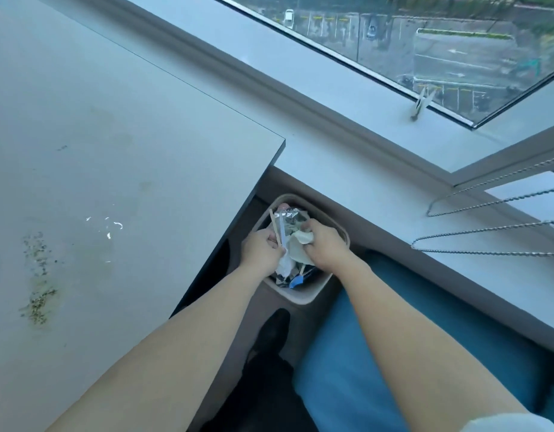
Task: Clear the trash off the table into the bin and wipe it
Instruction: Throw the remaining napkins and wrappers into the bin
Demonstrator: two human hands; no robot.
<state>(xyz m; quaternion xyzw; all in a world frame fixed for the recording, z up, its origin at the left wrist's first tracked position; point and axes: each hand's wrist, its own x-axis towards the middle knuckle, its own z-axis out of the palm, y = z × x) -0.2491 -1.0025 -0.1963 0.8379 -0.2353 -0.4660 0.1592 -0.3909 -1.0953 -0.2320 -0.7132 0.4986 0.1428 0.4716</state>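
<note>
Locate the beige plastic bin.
Head view: the beige plastic bin stands on the floor right of the corner of the grey table, under the left hand and right hand, left of the blue cushion.

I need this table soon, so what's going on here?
A person holds both hands over the bin by the table corner. The left hand grips a stick and some paper; the right hand grips a crumpled napkin. Crumbs and white scraps lie on the table, not yet wiped.

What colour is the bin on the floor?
The bin is beige, seen best in the head view.
</note>
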